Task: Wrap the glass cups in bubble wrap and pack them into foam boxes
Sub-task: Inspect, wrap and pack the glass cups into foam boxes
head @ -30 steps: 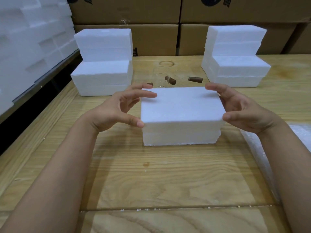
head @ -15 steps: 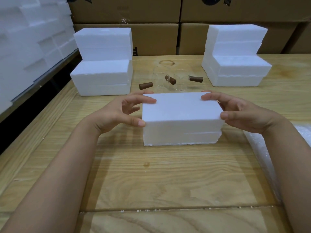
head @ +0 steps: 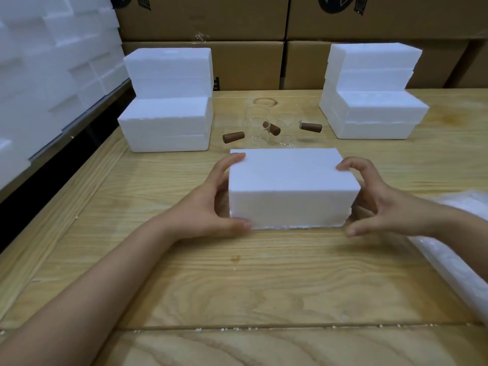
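A closed white foam box (head: 290,186) sits on the wooden table (head: 237,286) in front of me. My left hand (head: 208,204) grips its left end, fingers on the top edge and thumb at the lower front corner. My right hand (head: 380,199) clasps the right end, fingertips on the top corner and thumb low beside the base. Behind the box stand clear glass cups (head: 257,122) with brown handles (head: 233,137). Bubble wrap (head: 454,260) lies at the right edge.
Stacks of foam boxes stand at the back left (head: 166,114) and back right (head: 372,101). Cardboard cartons (head: 237,62) line the far side. More foam pieces (head: 52,62) pile up beyond the table's left edge. White foam crumbs dot the near boards.
The foam lid that both hands held has come down flush onto its base. Both hands have slid lower along the box's ends.
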`<state>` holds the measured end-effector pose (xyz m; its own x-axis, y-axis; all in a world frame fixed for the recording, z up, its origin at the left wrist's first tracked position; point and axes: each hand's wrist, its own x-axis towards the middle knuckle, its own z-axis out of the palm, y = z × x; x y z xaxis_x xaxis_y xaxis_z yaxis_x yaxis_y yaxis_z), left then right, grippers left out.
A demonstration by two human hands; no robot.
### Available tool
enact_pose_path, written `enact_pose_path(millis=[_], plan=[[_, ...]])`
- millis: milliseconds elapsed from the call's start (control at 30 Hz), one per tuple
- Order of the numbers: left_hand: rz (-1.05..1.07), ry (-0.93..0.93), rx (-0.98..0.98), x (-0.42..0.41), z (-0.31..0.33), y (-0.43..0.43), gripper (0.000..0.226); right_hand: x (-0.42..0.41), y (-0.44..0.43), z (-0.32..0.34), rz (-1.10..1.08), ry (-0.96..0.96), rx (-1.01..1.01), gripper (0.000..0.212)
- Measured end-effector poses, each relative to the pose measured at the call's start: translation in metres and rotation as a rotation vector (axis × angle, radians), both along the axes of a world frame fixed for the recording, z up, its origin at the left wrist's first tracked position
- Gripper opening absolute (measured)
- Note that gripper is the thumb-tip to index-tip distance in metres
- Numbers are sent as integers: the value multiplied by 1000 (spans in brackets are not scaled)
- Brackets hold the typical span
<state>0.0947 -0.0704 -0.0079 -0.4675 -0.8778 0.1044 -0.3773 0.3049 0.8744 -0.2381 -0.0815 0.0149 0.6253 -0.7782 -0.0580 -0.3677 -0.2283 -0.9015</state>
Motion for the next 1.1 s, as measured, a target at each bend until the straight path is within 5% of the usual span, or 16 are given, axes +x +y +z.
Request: enact_pose_path(millis=[100,300,667,1100], plan=[[38,16,-38,-1,-1,2,108,8,6,-18,-195,30,-180,87],[110,118,-23,10,3,1,112,29,4,-19,-258,-159,-231,87],[491,199,-276,113,81,-51,98,159,-88,77,-128,-197,-343,78],[660,92,-292,176,70,-121,82,242,-166,66,-130,-181,-284,76]])
